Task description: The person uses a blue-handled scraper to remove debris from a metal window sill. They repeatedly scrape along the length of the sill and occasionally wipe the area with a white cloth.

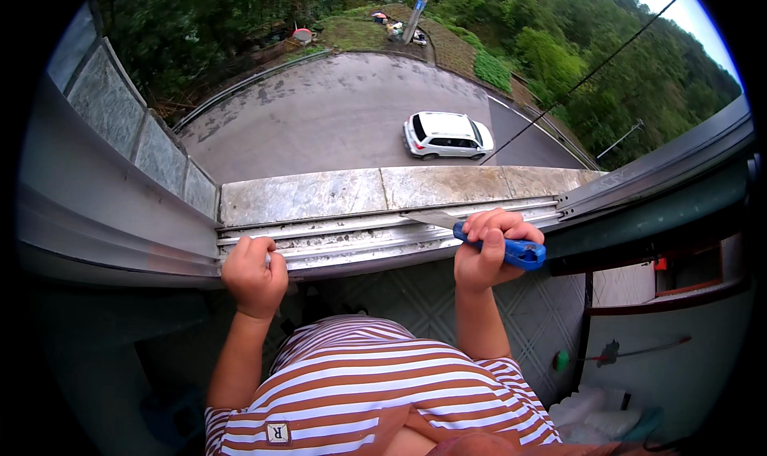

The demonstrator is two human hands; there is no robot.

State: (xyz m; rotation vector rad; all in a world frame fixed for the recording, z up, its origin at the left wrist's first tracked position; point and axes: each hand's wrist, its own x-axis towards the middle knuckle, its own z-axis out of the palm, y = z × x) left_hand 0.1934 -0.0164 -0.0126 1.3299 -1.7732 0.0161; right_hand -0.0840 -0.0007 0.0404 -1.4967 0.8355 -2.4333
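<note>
My right hand (489, 248) is wrapped round the blue handle of a flat-bladed tool (435, 218). The metal blade points left, over the white sliding-window track (351, 244); whether it touches the track I cannot tell. Dark dirt specks the grooves of the track. At the track's left end my left hand (254, 274) is closed in a fist. A small pale bit shows by its fingers, too little to name.
Outside the track runs a stone ledge (304, 196), with a road below and a white car (447, 135) on it. A window frame (104, 208) rises on the left, and a sliding sash (663, 176) on the right. Behind me are a tiled floor (527, 320) and plastic bags (595, 412).
</note>
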